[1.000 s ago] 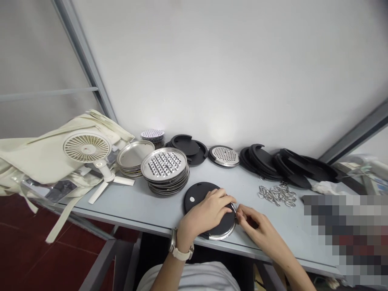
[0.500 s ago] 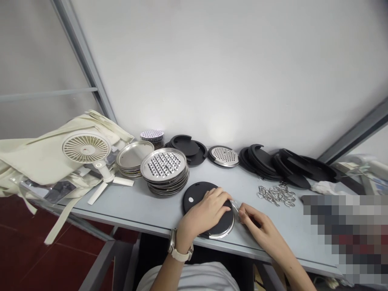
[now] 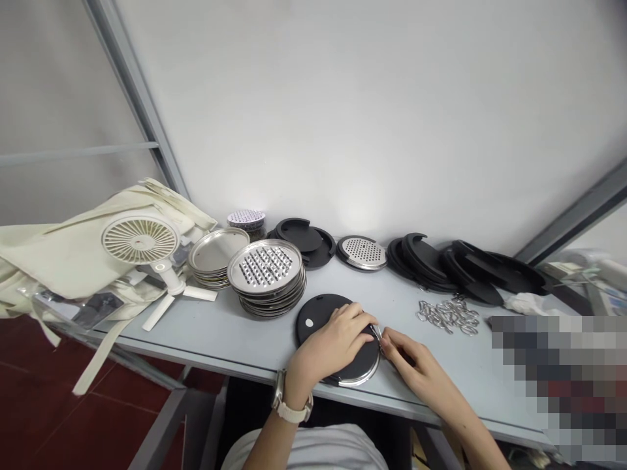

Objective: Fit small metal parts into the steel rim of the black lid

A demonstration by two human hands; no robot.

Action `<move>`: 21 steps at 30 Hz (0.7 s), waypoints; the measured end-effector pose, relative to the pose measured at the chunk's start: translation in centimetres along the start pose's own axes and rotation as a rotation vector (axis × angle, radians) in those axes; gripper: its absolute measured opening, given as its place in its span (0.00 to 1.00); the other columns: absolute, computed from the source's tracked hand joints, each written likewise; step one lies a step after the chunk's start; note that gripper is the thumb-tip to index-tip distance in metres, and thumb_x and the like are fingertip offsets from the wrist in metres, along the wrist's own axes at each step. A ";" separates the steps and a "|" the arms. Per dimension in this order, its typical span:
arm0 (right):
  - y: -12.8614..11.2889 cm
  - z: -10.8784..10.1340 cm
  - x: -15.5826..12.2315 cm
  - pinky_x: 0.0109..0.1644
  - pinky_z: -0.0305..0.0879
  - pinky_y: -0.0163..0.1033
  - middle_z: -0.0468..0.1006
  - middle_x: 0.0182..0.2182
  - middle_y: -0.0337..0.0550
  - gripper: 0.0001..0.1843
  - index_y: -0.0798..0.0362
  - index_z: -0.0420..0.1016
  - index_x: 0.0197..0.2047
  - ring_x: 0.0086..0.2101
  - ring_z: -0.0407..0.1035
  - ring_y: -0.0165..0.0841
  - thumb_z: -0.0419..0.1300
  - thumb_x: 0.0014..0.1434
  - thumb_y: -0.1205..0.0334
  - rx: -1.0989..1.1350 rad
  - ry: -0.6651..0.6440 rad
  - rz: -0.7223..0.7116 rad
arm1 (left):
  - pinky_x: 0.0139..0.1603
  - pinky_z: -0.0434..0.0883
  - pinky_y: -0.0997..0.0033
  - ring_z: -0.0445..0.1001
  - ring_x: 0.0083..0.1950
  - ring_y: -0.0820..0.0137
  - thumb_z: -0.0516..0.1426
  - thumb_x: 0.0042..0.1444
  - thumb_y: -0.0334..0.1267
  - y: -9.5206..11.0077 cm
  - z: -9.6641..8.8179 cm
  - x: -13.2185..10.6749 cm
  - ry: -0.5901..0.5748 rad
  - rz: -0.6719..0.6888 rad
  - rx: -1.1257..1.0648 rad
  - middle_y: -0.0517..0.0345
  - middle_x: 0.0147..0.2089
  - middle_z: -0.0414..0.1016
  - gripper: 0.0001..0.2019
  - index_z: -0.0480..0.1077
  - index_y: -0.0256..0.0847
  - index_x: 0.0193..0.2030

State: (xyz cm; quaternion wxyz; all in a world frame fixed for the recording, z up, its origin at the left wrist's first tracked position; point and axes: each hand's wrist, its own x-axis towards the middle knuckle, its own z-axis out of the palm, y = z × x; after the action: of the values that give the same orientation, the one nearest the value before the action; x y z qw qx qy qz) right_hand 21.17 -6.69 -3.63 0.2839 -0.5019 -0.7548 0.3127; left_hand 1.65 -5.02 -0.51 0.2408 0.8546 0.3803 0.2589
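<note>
A black round holder (image 3: 318, 312) with a white dot and a silver metal rim lies at the table's front edge. My left hand (image 3: 337, 339) rests over it, fingers bent toward its right edge and holding it down. At that edge my right hand (image 3: 406, 356) pinches a thin metal wire clip (image 3: 377, 331). The clip meets the holder's edge beside my left fingertips; its far end is hidden. Behind my left hand stands a stack of round metal graters (image 3: 267, 267). To the right lies a pile of wire clips (image 3: 448, 316).
Round metal plates (image 3: 218, 251) are stacked behind the graters. Black round holders (image 3: 426, 261) lie along the wall, and one bears a perforated metal disc (image 3: 362, 252). A white fan (image 3: 140, 240) and cream bags (image 3: 73, 254) occupy the left end. A blurred patch covers the right side.
My right hand has moved slightly left, bringing the wire clip closer against the holder's edge. My left hand has stayed in place on the holder.
</note>
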 end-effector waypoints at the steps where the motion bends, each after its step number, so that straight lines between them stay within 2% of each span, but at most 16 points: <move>1: 0.0 0.0 -0.1 0.31 0.57 0.33 0.60 0.23 0.34 0.21 0.51 0.58 0.27 0.27 0.57 0.31 0.45 0.68 0.49 -0.003 -0.001 0.001 | 0.55 0.65 0.64 0.66 0.52 0.65 0.50 0.65 0.35 0.0 0.0 0.0 0.001 0.002 0.000 0.54 0.49 0.67 0.11 0.66 0.44 0.52; 11: -0.4 0.1 -0.4 0.30 0.55 0.33 0.57 0.24 0.32 0.15 0.50 0.60 0.33 0.26 0.54 0.30 0.47 0.68 0.51 0.075 0.026 0.016 | 0.54 0.66 0.66 0.67 0.52 0.66 0.50 0.65 0.34 0.0 0.0 0.0 0.011 0.019 0.022 0.55 0.48 0.67 0.09 0.66 0.43 0.51; 21: 0.1 0.0 -0.4 0.31 0.54 0.33 0.57 0.25 0.32 0.15 0.50 0.59 0.32 0.27 0.54 0.29 0.46 0.68 0.53 0.072 -0.011 0.020 | 0.55 0.65 0.66 0.67 0.52 0.66 0.50 0.65 0.35 0.1 -0.1 0.1 0.007 0.023 0.019 0.54 0.48 0.67 0.09 0.66 0.42 0.50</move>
State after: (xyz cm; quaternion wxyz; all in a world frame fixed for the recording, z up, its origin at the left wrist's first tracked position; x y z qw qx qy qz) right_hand 21.37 -7.05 -3.71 0.2945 -0.4969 -0.7397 0.3453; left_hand 1.70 -4.98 -0.40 0.2283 0.8602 0.3739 0.2611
